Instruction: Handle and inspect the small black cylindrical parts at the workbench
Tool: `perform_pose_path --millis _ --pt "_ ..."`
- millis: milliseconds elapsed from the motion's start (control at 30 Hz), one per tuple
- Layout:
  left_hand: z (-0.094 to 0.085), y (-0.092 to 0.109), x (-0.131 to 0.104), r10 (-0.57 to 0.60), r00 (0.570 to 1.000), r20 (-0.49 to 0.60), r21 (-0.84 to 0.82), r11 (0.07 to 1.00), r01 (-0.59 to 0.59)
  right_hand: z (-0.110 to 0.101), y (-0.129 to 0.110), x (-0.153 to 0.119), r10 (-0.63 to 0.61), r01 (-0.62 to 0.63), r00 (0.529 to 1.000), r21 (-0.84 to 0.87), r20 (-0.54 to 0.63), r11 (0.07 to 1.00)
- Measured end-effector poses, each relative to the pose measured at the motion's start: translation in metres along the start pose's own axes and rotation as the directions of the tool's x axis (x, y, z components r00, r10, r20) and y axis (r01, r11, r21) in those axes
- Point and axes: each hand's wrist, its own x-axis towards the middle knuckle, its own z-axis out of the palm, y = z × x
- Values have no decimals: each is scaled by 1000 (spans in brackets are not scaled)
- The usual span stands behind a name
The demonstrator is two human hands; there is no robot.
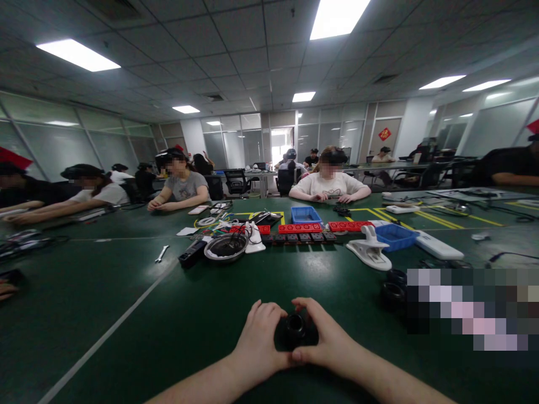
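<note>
A small round black part (295,324) with a hole in its top stands between my two hands, low in the middle of the view. My left hand (261,332) curves round its left side, fingertips at its upper left edge. From the right, my right hand (326,335) curls about the same part, its thumb touching the left thumb in front. Both hands are closed on it. The palms hide its lower sides. Beneath lies the green table (189,331). More round black parts (393,292) sit to the right.
Farther back are a metal bowl (226,247), a black box (192,253), a wrench (161,253), red strips (300,228), a white clamp stand (370,252) and blue trays (394,238). People sit around the table. A blurred patch covers the right side.
</note>
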Motion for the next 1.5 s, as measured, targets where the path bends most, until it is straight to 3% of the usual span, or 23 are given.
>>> perform_pose_path --millis 167,300,567,867,1067,1267,1367,1500 --pt "6 2 1 -23 1000 -15 41 999 23 16 -5 3 109 -123 983 -95 -145 988" --pt "5 1 2 -27 1000 8 4 1000 27 18 -9 2 53 -72 986 -112 -160 991" --pt "-2 -7 7 41 994 102 -47 998 -36 4 -7 0 -109 109 993 -2 -37 994" --pt "-6 -19 10 111 978 175 -91 991 -96 -12 -4 8 -88 80 986 57 143 995" --pt "-5 -24 15 163 960 226 -47 987 -157 -16 -1 12 -105 99 979 38 173 994" --pt "-16 -19 15 234 933 273 -86 972 -218 -16 5 9 -96 79 981 101 171 992" --pt "-16 -12 9 169 959 229 -81 985 -154 -11 2 4 -42 30 993 113 109 993" --pt "-6 1 1 -2 994 109 -13 1000 3 -3 -5 0 -2 3 1000 -14 31 1000"
